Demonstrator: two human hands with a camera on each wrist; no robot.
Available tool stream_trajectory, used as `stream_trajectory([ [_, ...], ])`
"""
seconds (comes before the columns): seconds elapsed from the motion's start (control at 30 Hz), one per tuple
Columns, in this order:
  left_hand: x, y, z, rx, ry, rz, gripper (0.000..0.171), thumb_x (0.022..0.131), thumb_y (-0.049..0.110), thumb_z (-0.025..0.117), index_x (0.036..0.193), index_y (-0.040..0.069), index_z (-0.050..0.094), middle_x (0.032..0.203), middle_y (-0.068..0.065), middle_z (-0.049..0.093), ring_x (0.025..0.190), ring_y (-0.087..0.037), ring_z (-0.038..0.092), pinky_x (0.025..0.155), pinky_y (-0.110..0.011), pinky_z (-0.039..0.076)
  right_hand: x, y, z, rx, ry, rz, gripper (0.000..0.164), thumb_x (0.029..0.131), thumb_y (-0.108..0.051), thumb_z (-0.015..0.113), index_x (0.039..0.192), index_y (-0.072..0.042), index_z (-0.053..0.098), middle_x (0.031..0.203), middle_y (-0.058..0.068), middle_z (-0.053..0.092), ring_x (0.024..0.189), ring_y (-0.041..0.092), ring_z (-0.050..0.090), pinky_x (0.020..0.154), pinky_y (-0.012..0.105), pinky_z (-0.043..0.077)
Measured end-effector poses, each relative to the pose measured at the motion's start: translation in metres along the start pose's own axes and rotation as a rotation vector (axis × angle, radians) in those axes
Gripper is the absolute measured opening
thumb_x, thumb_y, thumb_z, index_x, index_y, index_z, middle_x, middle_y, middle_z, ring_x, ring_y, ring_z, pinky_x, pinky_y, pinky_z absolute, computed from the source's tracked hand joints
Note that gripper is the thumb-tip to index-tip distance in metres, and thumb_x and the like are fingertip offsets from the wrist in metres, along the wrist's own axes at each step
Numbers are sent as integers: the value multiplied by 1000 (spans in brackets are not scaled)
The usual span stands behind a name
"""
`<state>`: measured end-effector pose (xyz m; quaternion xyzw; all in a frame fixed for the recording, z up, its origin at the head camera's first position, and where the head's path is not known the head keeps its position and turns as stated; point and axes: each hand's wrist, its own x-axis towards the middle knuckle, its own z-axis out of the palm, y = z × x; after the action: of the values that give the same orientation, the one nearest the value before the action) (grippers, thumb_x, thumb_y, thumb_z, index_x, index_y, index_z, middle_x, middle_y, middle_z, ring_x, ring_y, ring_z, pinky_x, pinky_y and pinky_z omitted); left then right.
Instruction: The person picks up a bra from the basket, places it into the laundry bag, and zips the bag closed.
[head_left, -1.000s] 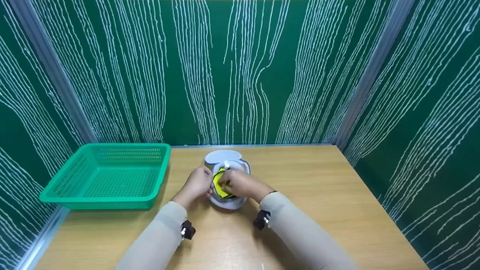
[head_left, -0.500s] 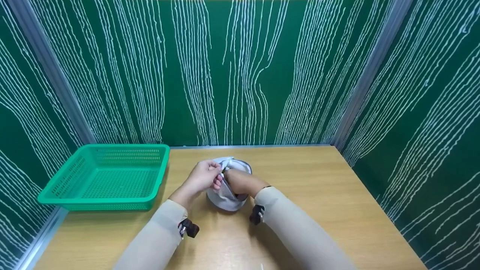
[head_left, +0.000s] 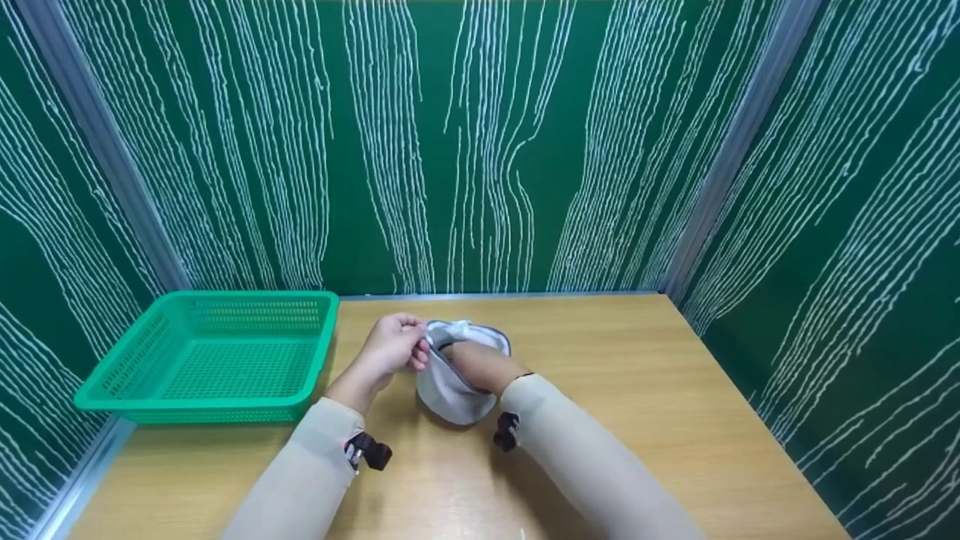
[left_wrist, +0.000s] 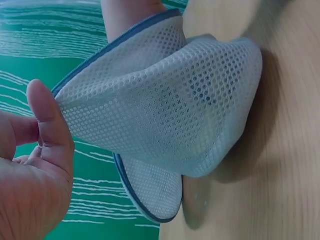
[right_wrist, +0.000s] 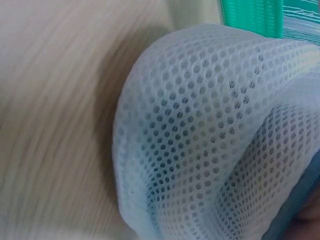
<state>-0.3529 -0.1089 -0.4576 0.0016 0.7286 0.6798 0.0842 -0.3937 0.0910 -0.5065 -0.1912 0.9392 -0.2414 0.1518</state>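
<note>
A white mesh laundry bag [head_left: 454, 397] with a grey-blue zip edge stands on the table, its mouth pulled wide. My left hand [head_left: 391, 346] pinches the rim at the left of the opening, the bag's edge [left_wrist: 59, 96] drawn out taut between thumb and fingers in the left wrist view. Into the mouth reaches my right hand [head_left: 478, 363], with its fingers hidden inside; I cannot tell what they hold. Faint yellowish and dark patches show through the mesh in the left wrist view. The bag's round mesh lid [left_wrist: 154, 187] hangs beyond the body there.
At the left of the wooden table [head_left: 600, 390] stands a green plastic basket [head_left: 206, 409]. Green walls [head_left: 540, 180] with white wavy lines close off the back and both sides. Each sleeved forearm carries a small dark wrist camera [head_left: 373, 452].
The yellow piece with dark edging, earlier under my right fingers at the opening, has gone down into the bag with that hand. My left hand has taken the rim and pulled it left.
</note>
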Motion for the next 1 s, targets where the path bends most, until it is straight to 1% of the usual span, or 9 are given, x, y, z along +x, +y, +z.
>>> stream_trajectory([
  [0.13, -2, -5, -1, 192, 40, 11, 16, 119, 18, 56, 122, 5, 65, 81, -3, 62, 60, -13, 55, 53, -24, 49, 4, -4, 0, -198, -12, -76, 31, 112, -12, 65, 140, -11, 77, 123, 8, 80, 102, 22, 71, 103, 43, 64],
  [0.27, 0, -10, 1, 381, 105, -13, 20, 115, 29, 62, 121, 11, 68, 96, -6, 65, 77, -18, 58, 62, -28, 48, 5, -7, -7, -223, -7, -124, 20, 109, -13, 70, 124, -7, 83, 109, 7, 81, 90, 20, 69, 87, 39, 64],
  [0.43, 3, -20, 4, 473, 112, -14, 48, 112, 47, 68, 143, 9, 69, 142, -15, 69, 121, -29, 66, 101, -42, 60, 0, -8, -27, -40, 42, -182, 23, 113, -16, 64, 119, -6, 84, 101, 8, 80, 81, 15, 67, 70, 30, 58],
  [0.53, 6, -27, 5, 475, 79, 0, 67, 112, 54, 66, 159, 6, 60, 163, -20, 61, 145, -36, 61, 125, -55, 51, -1, -3, -42, 120, 128, -216, 22, 113, -16, 65, 118, -5, 84, 103, 10, 82, 80, 12, 67, 69, 26, 58],
  [0.63, 9, -34, 6, 448, 43, 10, 72, 113, 51, 66, 163, 2, 53, 168, -23, 57, 155, -38, 56, 135, -59, 41, 0, 6, -55, 244, 284, -234, 18, 110, -10, 67, 112, -1, 83, 103, 14, 82, 84, 14, 69, 77, 28, 62],
  [0.73, 13, -39, 6, 416, 5, -6, 67, 115, 43, 64, 165, 1, 50, 170, -24, 54, 158, -39, 53, 137, -58, 38, 1, 19, -62, 350, 436, -158, 18, 111, -11, 68, 115, 2, 81, 111, 17, 81, 96, 21, 73, 90, 39, 66],
  [0.8, 14, -41, 6, 396, -18, -30, 70, 116, 43, 62, 169, 2, 43, 175, -24, 48, 162, -40, 48, 139, -59, 35, 2, 29, -63, 395, 491, -79, 21, 113, -15, 67, 120, 1, 80, 117, 19, 81, 106, 26, 73, 99, 45, 64],
  [0.9, 16, -43, 4, 380, -31, -47, 74, 118, 46, 59, 173, 2, 36, 180, -25, 40, 169, -41, 39, 141, -60, 27, 3, 43, -58, 430, 475, 47, 27, 116, -21, 63, 128, -1, 77, 125, 21, 78, 115, 31, 73, 105, 49, 62],
  [1.0, 19, -46, 2, 358, -23, -68, 79, 118, 50, 58, 176, 4, 31, 184, -24, 33, 173, -43, 31, 143, -60, 22, 3, 52, -51, 469, 417, 117, 31, 117, -24, 60, 133, -2, 75, 130, 22, 77, 120, 34, 72, 103, 48, 61],
])
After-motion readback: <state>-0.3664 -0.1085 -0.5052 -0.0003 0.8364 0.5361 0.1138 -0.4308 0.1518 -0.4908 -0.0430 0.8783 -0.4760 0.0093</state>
